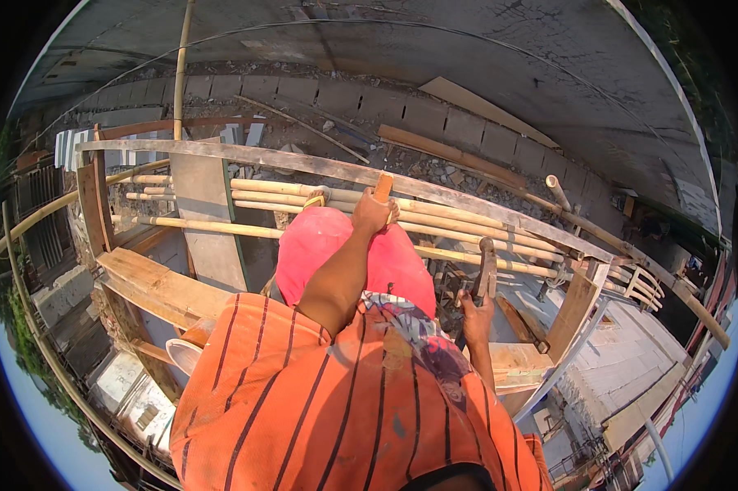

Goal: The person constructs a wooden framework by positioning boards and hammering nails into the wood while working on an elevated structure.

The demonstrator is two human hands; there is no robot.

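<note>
My left hand [372, 213] grips a small orange-brown wooden block [383, 186] at the long grey plank [303, 160]. The block's upper end overlaps the plank's near edge; whether it is fastened there I cannot tell. My right hand [476, 315] is closed around a hammer [487, 260] raised beside my right thigh, its rusty head up. Several bamboo poles [442, 219] run crosswise beneath the plank, and a foot with a yellow sandal strap [315, 199] rests by them. My knees, in pink shorts [320, 254], are just behind the plank.
A wide board [209, 213] lies across the poles at left. Timber beams [160, 282] frame the left, with an upright board [572, 315] at right. Far below lie rubble [455, 173], loose planks [459, 155] and a grey wall. A bamboo pole [182, 74] rises at upper left.
</note>
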